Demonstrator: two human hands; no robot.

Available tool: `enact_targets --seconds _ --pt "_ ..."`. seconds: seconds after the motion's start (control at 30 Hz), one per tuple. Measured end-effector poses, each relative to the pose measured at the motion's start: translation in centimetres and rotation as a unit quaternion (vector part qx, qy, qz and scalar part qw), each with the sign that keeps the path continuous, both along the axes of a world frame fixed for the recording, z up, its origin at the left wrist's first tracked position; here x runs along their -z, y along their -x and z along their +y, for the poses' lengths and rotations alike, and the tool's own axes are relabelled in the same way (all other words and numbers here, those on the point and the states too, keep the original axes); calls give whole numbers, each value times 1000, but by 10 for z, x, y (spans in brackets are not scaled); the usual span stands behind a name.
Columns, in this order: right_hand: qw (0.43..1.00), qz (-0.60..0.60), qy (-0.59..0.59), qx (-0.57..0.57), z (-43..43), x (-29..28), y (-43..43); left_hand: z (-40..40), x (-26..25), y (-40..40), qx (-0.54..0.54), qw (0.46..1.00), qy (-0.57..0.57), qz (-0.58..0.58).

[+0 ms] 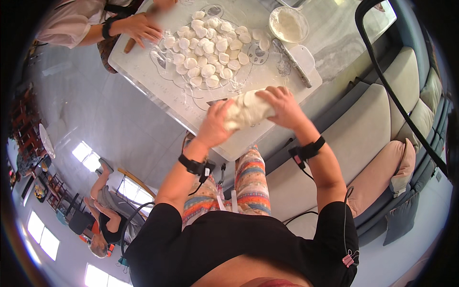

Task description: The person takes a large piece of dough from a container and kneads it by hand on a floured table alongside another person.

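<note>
A thick, elongated lump of pale dough (247, 108) spans the space between my two hands over the near corner of the floured mat (172, 96). My left hand (214, 123) grips its left end, fingers on top. Around the right end curl the fingers of my right hand (283, 107). A dark pointed piece, perhaps a blade, shows partly beside my left fingers; the rest is hidden. Beyond the dough lies a pile of small round flattened dough pieces (208, 50), dusted with flour.
A rolling pin (292, 62) lies at the mat's right edge, by a white scraper-like sheet (304, 59) and a bowl of flour (288, 24). A co-worker's hand (140, 28) works at the far left. The sofa (344, 143) stands to my right; another person sits at lower left.
</note>
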State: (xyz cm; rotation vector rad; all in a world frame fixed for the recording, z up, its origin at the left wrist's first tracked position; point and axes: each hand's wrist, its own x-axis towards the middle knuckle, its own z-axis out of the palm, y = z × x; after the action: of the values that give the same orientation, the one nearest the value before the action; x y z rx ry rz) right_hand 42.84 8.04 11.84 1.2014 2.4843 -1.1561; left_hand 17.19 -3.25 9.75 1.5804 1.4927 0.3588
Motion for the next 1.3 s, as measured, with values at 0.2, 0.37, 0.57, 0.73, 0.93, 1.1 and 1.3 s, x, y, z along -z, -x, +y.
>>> enact_targets --seconds 0.2,0.37,0.57,0.73,0.93,1.1,1.3 --pt "992 57 48 99 21 -1 34 21 -4 38 -108 994 27 8" --pt "985 30 -165 32 -42 22 23 -41 33 21 -20 970 -210 122" --pt "978 30 -202 -42 -132 31 -30 -139 29 16 165 952 -225 125" --pt "991 37 -131 13 -72 25 8 -81 38 6 3 963 -224 150" --pt "982 95 -47 156 -8 13 33 20 -33 8 -2 964 12 265" --pt "966 121 -53 220 -9 9 2 39 -36 -37 36 976 -111 182" --pt "866 -29 -238 438 74 50 -70 -16 19 -64 84 955 -196 206"
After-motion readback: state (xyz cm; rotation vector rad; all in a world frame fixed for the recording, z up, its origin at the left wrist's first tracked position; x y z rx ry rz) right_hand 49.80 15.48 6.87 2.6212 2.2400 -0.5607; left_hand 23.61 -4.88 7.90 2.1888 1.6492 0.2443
